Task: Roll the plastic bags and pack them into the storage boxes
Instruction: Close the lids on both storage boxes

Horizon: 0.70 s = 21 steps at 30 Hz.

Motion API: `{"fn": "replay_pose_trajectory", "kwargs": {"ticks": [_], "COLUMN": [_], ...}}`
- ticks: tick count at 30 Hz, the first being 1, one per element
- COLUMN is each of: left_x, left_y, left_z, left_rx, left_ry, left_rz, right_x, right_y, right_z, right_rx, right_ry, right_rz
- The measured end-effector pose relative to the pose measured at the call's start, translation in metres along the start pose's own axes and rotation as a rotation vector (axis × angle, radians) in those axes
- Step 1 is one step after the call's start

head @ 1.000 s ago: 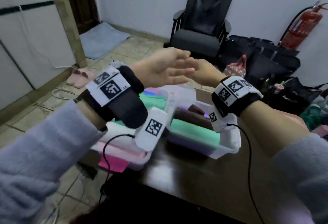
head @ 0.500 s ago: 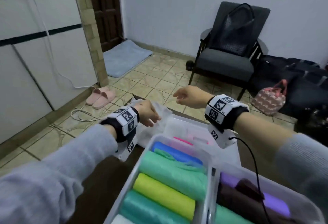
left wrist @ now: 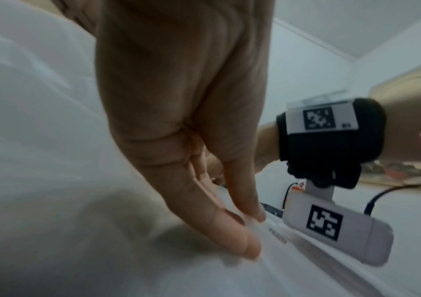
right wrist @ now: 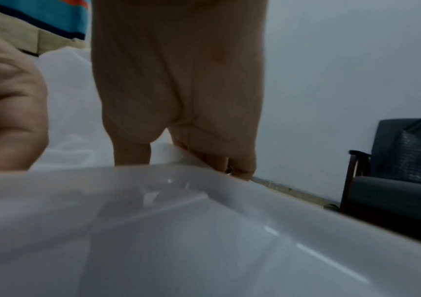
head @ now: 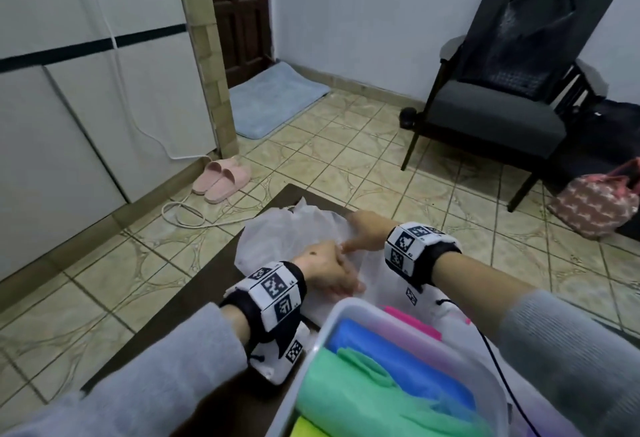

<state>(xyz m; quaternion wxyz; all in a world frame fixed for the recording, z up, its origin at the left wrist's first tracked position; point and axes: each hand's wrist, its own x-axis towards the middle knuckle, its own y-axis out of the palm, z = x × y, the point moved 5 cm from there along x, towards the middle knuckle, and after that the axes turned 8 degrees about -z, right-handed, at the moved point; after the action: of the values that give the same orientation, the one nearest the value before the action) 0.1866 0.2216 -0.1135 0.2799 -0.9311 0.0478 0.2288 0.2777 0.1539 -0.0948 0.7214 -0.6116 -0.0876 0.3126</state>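
A white translucent plastic bag lies crumpled on the far corner of the dark table. My left hand presses on it with straight fingers. My right hand, just beyond the left, pinches a fold of the bag between thumb and curled fingers. Nearest me stands a clear storage box holding a blue roll and a green roll. Pink bags lie in a second clear box under my right wrist.
The table's left and far edges drop to a tiled floor. On the floor are pink slippers, a looped white cable and a blue mat. A dark armchair and a patterned bag stand at the right.
Both hands have come down from mid-air onto the white bag. The right hand has taken hold of a fold. The head view has tipped down and forward.
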Motion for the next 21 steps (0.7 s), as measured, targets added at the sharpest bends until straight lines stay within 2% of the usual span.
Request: {"fn": "replay_pose_trajectory", "kwargs": {"ticks": [2,5,8,11,15,18,21], "left_x": [-0.003,-0.006,-0.009,-0.011,-0.009,-0.012,-0.020], "left_y": [0.000,0.002,0.002,0.001,0.000,-0.002,-0.004], "left_z": [0.006,0.014,0.015,0.013,0.013,0.011,0.004], "left_rx": [-0.082,-0.206,-0.230,-0.176,-0.045,0.069,0.238], "left_ry": [-0.026,-0.082,-0.082,-0.077,-0.089,-0.096,-0.106], "left_rz": [0.031,0.073,0.095,0.094,0.022,-0.056,-0.073], "right_x": [0.001,-0.002,-0.007,-0.018,-0.042,-0.063,-0.087], "right_y": [-0.001,-0.014,-0.030,-0.054,-0.091,-0.105,-0.119], "right_z": [-0.004,-0.010,-0.021,-0.035,-0.060,-0.074,-0.082], "right_rx": [0.037,0.258,0.413,0.528,0.860,0.995,1.033], "right_ry": [0.006,0.008,0.020,0.043,0.096,0.155,0.165], "right_rz": [-0.026,-0.131,-0.234,-0.451,-0.796,-0.924,-1.008]}}
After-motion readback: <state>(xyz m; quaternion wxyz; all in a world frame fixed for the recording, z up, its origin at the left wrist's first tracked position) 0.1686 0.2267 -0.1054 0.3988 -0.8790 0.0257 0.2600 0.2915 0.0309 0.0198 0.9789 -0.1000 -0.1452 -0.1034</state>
